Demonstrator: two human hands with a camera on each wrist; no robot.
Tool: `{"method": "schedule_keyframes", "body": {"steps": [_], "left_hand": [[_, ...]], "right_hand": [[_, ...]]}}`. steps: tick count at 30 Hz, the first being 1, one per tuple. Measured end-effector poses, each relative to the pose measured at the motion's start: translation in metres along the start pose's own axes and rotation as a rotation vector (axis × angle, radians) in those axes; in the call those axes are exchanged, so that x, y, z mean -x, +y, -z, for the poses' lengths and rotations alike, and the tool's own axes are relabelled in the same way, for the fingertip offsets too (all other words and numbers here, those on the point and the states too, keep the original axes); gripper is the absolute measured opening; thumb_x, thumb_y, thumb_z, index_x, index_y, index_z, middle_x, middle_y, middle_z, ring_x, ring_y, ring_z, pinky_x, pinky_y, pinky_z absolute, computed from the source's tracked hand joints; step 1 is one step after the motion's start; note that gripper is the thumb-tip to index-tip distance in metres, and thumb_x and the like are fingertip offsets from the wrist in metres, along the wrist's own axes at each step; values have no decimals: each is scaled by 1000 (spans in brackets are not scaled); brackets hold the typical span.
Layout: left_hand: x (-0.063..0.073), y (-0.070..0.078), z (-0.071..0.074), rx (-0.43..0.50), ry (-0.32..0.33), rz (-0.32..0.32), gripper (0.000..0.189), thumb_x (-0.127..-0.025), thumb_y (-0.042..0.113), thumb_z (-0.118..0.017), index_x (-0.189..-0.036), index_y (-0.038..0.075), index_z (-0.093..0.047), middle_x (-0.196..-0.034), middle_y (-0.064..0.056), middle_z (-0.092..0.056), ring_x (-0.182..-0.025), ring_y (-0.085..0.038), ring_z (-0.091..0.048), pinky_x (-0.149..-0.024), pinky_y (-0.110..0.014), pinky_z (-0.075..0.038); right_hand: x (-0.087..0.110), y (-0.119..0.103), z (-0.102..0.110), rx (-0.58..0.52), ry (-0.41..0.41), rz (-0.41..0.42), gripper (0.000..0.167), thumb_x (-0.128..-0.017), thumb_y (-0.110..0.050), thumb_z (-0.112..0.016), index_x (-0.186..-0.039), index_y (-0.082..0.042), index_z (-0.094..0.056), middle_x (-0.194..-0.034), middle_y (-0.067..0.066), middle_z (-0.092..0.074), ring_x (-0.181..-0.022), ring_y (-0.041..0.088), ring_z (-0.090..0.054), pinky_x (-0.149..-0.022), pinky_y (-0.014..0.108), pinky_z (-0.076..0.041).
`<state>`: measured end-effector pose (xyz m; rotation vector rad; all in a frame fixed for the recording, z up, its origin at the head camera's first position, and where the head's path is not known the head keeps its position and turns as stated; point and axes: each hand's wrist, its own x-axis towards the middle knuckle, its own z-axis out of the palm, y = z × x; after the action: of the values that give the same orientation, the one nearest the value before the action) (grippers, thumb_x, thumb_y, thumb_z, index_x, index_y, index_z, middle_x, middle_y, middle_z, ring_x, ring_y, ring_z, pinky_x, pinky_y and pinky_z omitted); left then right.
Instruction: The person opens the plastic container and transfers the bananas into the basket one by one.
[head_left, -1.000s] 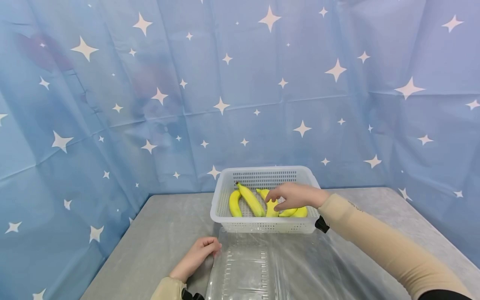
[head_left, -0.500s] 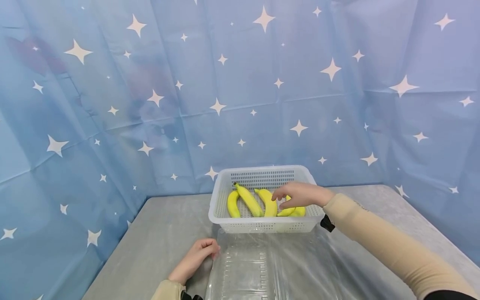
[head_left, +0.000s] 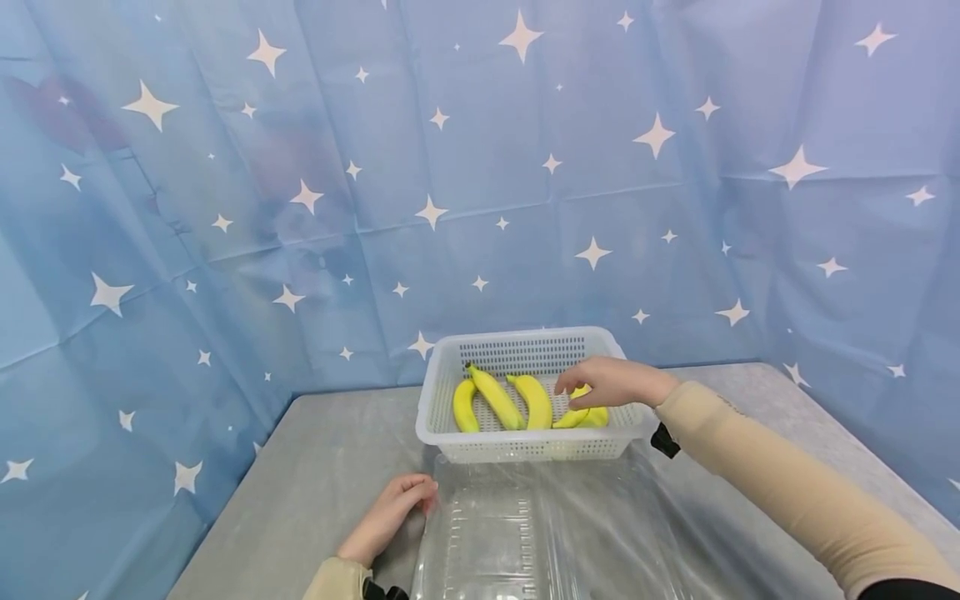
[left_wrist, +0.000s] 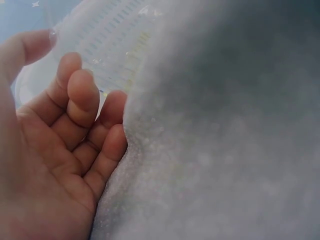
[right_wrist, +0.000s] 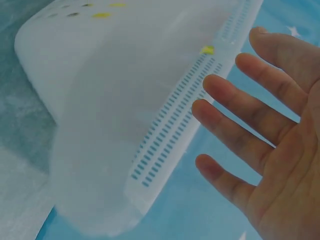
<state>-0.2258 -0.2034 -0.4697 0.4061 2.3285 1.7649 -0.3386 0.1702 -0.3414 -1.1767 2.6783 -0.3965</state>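
My right hand (head_left: pixel 611 381) is over the right part of a white perforated basket (head_left: pixel 517 450), fingers apart and holding nothing. Several yellow bananas lie in the basket: a curved one (head_left: pixel 464 406) at the left, a slanted one (head_left: pixel 495 397) beside it, a third (head_left: pixel 534 402) near the middle, and more at the right, partly hidden under my hand. In the right wrist view the fingers (right_wrist: pixel 235 131) are spread beside the basket wall. My left hand (head_left: pixel 393 510), loosely curled, rests on the table at the left edge of a clear plastic container (head_left: pixel 491 533).
The grey table (head_left: pixel 330 450) carries the basket at its back, with the clear container in front of it. Transparent plastic (head_left: pixel 615 525) continues to the container's right. A blue curtain (head_left: pixel 375 167) with white stars stands behind and on both sides.
My right hand has shifted right within the basket, away from the middle banana, which is now uncovered. My left hand has stayed at the container's edge. The view has turned slightly.
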Motion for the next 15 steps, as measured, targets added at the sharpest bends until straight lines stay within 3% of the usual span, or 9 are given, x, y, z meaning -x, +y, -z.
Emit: {"method": "schedule_keyframes", "body": {"steps": [3,6,15], "left_hand": [[5,10,-2,-3,11,4,33,-98,11,-51,-76,-13,-51,-66,-1,-51,-68,-14,-50,-75,-32,-40],[6,10,-3,6,22,15,33,-98,11,-52,-75,-13,-50,-65,-1,-51,-67,-15,-49,-74,-31,-40],[-7,-17,1,-23,43,17,33,-98,12,-53,-74,-10,-50,-65,0,-51,-67,-13,-50,-75,-29,-39]], "right_hand": [[4,0,2,8,11,-10,27,-91,-18,-67,-118,-15,-66,-111,-3,-65,-103,24,-61,-86,43,-49],[7,2,2,4,17,-31,27,-91,-18,-68,-117,-17,-67,-110,-5,-64,-103,24,-60,-85,42,-49],[14,8,3,-17,36,-43,27,-91,-16,-68,-118,-13,-67,-115,1,-65,-103,25,-60,-87,43,-50]]}}
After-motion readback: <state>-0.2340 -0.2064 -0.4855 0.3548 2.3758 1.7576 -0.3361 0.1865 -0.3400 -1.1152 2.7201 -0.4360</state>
